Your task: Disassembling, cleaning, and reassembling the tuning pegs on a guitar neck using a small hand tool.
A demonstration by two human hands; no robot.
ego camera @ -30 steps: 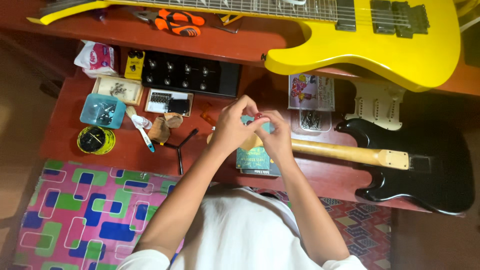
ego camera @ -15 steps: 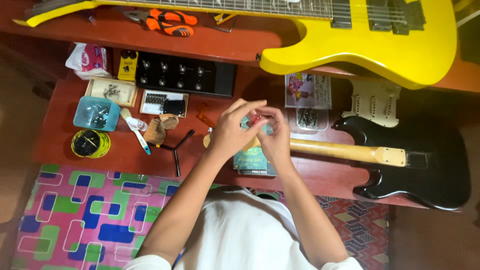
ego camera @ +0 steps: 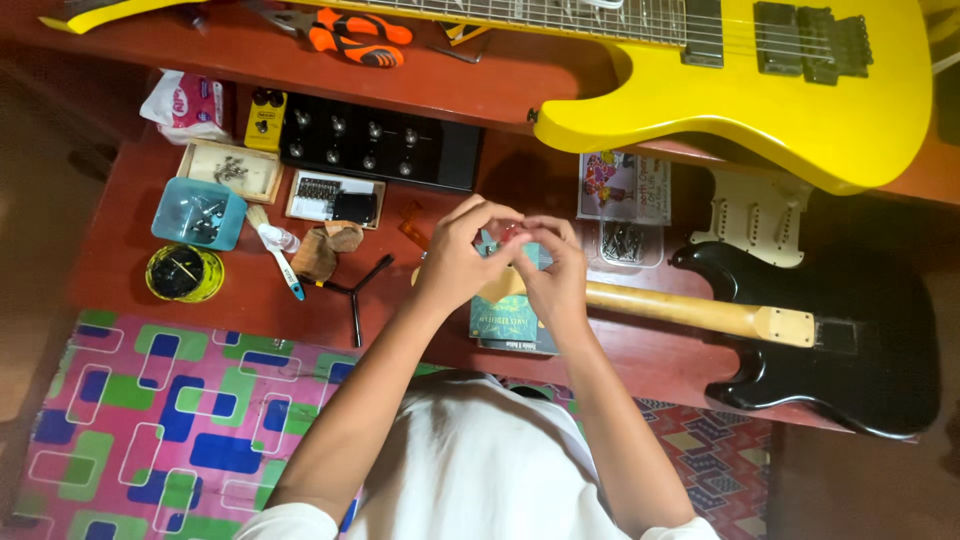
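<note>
Seen from above, a person in a white shirt sits at a red wooden table [ego camera: 650, 365]. At the centre of the frame the left hand [ego camera: 458, 262] and right hand [ego camera: 552, 272] meet, fingertips pressed together, pinching a small reddish object [ego camera: 513, 233] between them; it is too small to identify. Directly beneath the hands lie a teal booklet [ego camera: 512, 322] and the pale wooden neck of a black electric guitar [ego camera: 850, 335], whose body fills the lower right. A yellow electric guitar [ego camera: 760, 75] spans the top of the frame on a higher shelf. To the left of the hands are a black Y-shaped wrench [ego camera: 356, 290], a blue tray of screws [ego camera: 198, 212], a round yellow container [ego camera: 184, 273] and a black pedal board [ego camera: 380, 140]. Orange pliers [ego camera: 358, 38] rest at the upper left. Judging from the delicate two-handed pinch held over the clutter, the small piece could slip free and drop among the parts below or roll off the table edge onto the patterned mat [ego camera: 160, 430], where it would be hard to find.
</note>
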